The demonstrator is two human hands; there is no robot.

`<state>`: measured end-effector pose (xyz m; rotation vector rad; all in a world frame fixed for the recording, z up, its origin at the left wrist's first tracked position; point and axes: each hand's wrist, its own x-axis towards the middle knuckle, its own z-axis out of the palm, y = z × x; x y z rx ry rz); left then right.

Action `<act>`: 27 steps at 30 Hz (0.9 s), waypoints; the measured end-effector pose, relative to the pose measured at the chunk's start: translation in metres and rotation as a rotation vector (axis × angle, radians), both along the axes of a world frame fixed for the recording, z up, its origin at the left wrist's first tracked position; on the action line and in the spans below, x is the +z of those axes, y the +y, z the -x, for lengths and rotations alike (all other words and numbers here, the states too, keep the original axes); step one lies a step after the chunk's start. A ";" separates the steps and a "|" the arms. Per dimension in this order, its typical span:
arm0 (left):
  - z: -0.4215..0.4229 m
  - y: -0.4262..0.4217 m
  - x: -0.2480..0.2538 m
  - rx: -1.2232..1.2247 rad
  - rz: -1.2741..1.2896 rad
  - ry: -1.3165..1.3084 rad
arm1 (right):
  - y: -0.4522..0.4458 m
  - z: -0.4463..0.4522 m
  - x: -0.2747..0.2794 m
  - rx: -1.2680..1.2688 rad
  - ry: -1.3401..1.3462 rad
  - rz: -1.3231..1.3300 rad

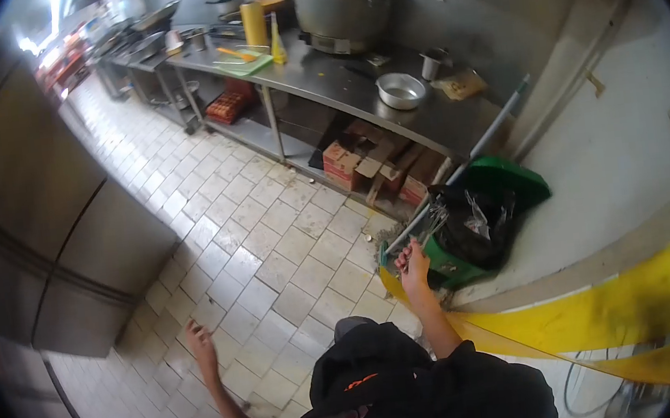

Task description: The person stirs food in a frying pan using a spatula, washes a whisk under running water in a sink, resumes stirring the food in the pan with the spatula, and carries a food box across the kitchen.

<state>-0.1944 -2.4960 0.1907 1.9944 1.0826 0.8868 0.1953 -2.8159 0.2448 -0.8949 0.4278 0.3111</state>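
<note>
My left hand point(199, 339) hangs over the tiled floor point(247, 300), its fingers loosely bent and apart, with nothing seen in it. My right hand point(413, 266) is closed in front of the green bin point(451, 266). Thin, shiny metal-looking strands point(436, 219) show just above its fingers; I cannot make out what they are or whether the hand grips them. A black liner point(468, 232) with clear plastic scraps fills the bin, and its green lid point(516, 182) is tipped back against the wall. A long pole point(472, 154) leans beside the bin, close to my right hand.
Along the wall runs a steel counter point(321, 76) with a large lidded pot point(343, 12), a metal bowl point(401, 91) and a green cutting board point(244, 62). Cardboard boxes point(346, 163) sit below. Yellow plastic strips point(591, 317) hang at right; a steel cabinet point(103, 258) stands left.
</note>
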 end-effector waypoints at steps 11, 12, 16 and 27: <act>-0.074 0.104 -0.270 -0.357 0.700 0.709 | 0.087 -0.099 -0.040 -0.313 -0.021 0.147; -0.050 0.101 -0.257 -0.483 0.969 0.708 | 0.098 -0.114 -0.044 -0.244 -0.018 0.110; -0.036 0.101 -0.227 -0.286 1.292 0.687 | 0.126 -0.178 -0.050 -0.177 -0.064 0.226; -0.223 0.214 -0.242 -0.280 1.280 0.618 | 0.129 -0.399 -0.146 -0.449 -0.274 1.033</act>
